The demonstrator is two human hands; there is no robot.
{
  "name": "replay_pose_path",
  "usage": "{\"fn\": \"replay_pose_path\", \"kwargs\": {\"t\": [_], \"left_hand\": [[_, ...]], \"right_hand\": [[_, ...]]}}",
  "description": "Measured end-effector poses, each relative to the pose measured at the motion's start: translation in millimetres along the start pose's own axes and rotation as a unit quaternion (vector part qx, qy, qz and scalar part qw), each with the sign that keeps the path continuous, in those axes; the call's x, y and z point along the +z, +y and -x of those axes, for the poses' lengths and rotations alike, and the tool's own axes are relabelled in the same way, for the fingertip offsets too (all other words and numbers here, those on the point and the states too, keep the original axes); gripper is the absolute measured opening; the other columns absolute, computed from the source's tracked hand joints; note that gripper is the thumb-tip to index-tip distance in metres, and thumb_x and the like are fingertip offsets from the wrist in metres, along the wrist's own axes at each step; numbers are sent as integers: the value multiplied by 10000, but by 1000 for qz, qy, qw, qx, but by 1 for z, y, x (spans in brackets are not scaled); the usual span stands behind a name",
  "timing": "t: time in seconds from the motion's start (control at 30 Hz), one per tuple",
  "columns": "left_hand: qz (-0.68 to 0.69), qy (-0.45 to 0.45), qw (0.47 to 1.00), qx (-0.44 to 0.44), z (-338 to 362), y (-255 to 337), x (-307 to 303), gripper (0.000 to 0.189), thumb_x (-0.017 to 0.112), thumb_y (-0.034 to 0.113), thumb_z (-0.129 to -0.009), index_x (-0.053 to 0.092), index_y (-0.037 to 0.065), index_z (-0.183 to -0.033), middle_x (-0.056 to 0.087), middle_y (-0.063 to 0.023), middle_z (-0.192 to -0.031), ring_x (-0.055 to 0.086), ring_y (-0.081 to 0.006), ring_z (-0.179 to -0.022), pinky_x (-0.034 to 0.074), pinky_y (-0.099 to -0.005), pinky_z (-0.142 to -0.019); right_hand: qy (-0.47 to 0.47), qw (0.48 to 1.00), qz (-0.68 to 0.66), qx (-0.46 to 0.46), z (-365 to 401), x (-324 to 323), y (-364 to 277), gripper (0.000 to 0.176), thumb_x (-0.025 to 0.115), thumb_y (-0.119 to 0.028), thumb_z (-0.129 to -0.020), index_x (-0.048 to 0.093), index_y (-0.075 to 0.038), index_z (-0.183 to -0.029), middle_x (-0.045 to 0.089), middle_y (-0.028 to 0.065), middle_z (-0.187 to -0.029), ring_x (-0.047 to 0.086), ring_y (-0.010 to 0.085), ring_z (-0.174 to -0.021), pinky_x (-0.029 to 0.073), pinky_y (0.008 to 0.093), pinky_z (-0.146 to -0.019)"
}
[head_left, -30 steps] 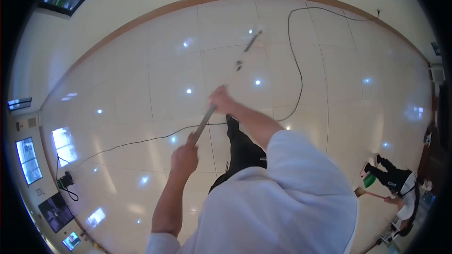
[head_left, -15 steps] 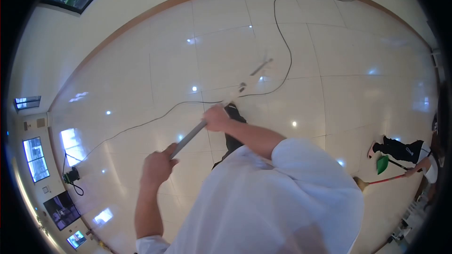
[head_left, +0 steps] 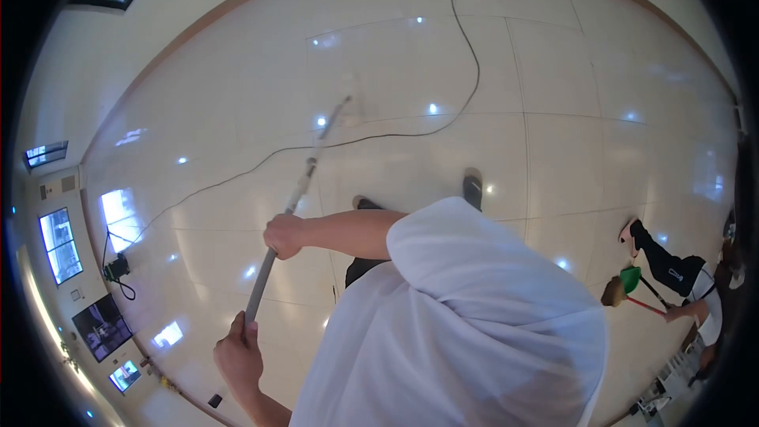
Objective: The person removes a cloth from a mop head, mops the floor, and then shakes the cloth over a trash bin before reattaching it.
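"How far along are they?"

"Hard to judge. Both hands are set on the pole (head_left: 262,285) and its blurred far end is out over the floor (head_left: 427,63). I see nothing marking finished tiles from unfinished ones, so what's left I can't tell."

"And the grip?"

"The left hand (head_left: 239,357) is wrapped around the near end, thumb lying along it. The right hand (head_left: 285,236) is closed about the shaft farther out, arm reaching across the body."

"Where's the pole, exactly?"

"Slanting out ahead and to the person's left, tilted. It crosses the cord (head_left: 395,135) as I see it; whether they touch, I can't tell."

"Any room to move?"

"Plenty of tile around it, I'd say. The skirting (head_left: 237,1) curves along the far edge, well apart from the pole. The cord is the nearer catch: it winds over from that wall to the black machine (head_left: 117,267) on the left. Over right, a co-worker (head_left: 688,277) has a broom (head_left: 613,292) beside a green dustpan (head_left: 630,277), well apart from the pole."
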State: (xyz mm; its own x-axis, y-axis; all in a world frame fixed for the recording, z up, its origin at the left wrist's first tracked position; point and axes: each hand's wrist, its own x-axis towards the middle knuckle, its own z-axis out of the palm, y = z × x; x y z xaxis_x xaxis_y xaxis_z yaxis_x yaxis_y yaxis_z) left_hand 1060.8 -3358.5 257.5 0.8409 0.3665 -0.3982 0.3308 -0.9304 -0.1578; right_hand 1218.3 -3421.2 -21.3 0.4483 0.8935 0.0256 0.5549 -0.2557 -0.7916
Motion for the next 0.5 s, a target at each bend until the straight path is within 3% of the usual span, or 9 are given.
{"fn": "replay_pose_path", "kwargs": {"t": [0.07, 0.17, 0.3, 0.37, 0.5], "left_hand": [[-84, 11, 996, 20, -3, 108, -9, 386, 633, 299, -945, 674, 43, -1231, 665, -196, -691, 667, -381, -654, 515, -466, -620], [-111, -8, 993, 33, 22, 214, -37, 382, 641, 299, -937, 679, 59, -1233, 666, -190, -678, 662, -386, -642, 517, -451, -610], [-62, 6, 992, 113, 29, 250, -84, 373, 700, 284, -891, 700, 51, -1182, 662, -196, -673, 651, -387, -637, 521, -441, -631], [-46, -26, 983, 175, 17, 283, -110, 365, 735, 282, -862, 710, 47, -1141, 670, -188, -697, 651, -376, -653, 523, -433, -646], [-9, -60, 979, 196, 3, 352, -99, 358, 735, 246, -851, 710, 40, -1142, 690, -205, -778, 688, -360, -718, 526, -416, -677]], "right_hand": [[6, 1000, -6, -7, 50, -53, 50, 104, 659, -174, -641, 688, -75, -631, 684, 146, -700, 671, 364, -721, 541, 450, -676], [93, 995, -19, -13, 132, -90, 78, 135, 670, -183, -642, 616, -82, -571, 639, 129, -645, 630, 365, -684, 507, 445, -710], [148, 985, -71, 52, 217, -145, 70, 126, 678, -199, -652, 659, -83, -608, 658, 143, -677, 646, 367, -709, 512, 446, -721], [103, 985, -22, 138, 259, -182, 75, 188, 683, -242, -674, 729, -64, -717, 700, 162, -758, 691, 349, -801, 540, 449, -768], [107, 967, 4, 230, 347, -206, 111, 214, 686, -245, -682, 741, -56, -768, 712, 180, -814, 699, 350, -833, 546, 442, -785]]}}
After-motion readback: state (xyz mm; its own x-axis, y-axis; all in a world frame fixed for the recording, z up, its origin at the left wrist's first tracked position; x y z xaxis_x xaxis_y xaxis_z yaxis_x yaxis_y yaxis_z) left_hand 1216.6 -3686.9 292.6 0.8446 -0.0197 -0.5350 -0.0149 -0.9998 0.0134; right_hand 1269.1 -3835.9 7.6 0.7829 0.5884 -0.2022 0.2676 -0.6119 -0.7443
